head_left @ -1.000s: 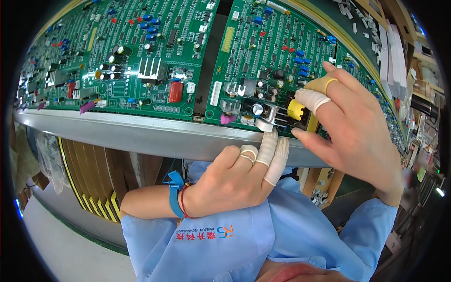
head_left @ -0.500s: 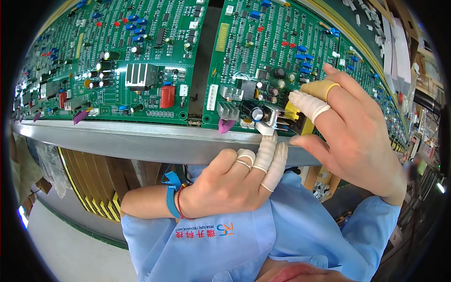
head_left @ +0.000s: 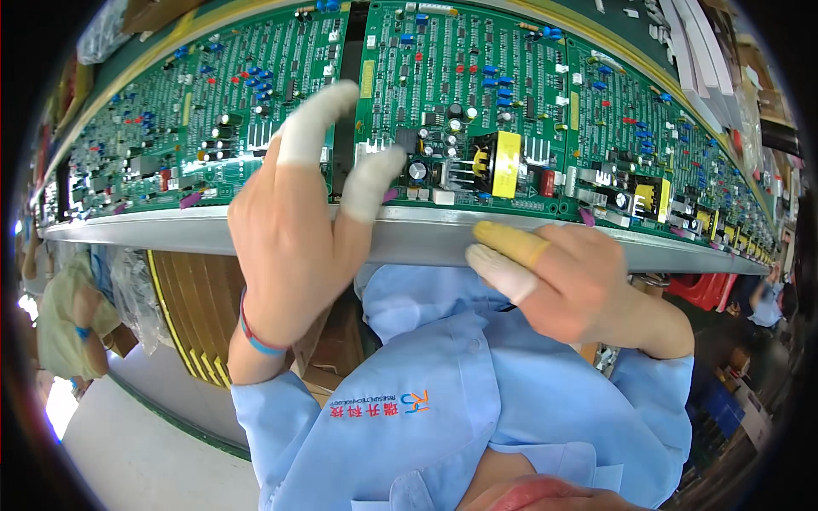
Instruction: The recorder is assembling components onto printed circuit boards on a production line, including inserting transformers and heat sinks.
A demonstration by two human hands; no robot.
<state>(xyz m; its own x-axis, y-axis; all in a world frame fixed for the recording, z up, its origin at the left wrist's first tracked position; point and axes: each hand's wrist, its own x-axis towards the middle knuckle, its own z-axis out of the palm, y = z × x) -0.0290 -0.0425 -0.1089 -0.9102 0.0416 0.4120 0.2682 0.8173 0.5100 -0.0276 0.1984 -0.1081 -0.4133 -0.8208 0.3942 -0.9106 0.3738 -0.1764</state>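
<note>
My left hand [head_left: 285, 209] reaches up over the gap between two green circuit boards, its white-covered finger and thumb spread apart and blurred by motion. Its thumb covers part of the lower left corner of the middle circuit board [head_left: 528, 77]. My right hand [head_left: 571, 285] is closed at the metal rail [head_left: 417, 234] in front of that board. Yellow and white finger cots cover two of its fingers; the thumb is hidden, so whether anything is held I cannot make out. A yellow-wrapped transformer [head_left: 507, 166] stands on the middle board, clear of both hands.
Another green circuit board [head_left: 200, 89] lies to the left, and one with a yellow transformer [head_left: 652, 200] to the right. Below the rail at left stand brown sheets [head_left: 200, 294] with yellow edges. Another person's arm [head_left: 85, 328] shows at the far left, near clear plastic bags [head_left: 141, 298].
Both hands have left the transformer on the middle board. My left hand has gone up and left, its fingers spreading; my right has drawn back toward me and closed. The view has shifted.
</note>
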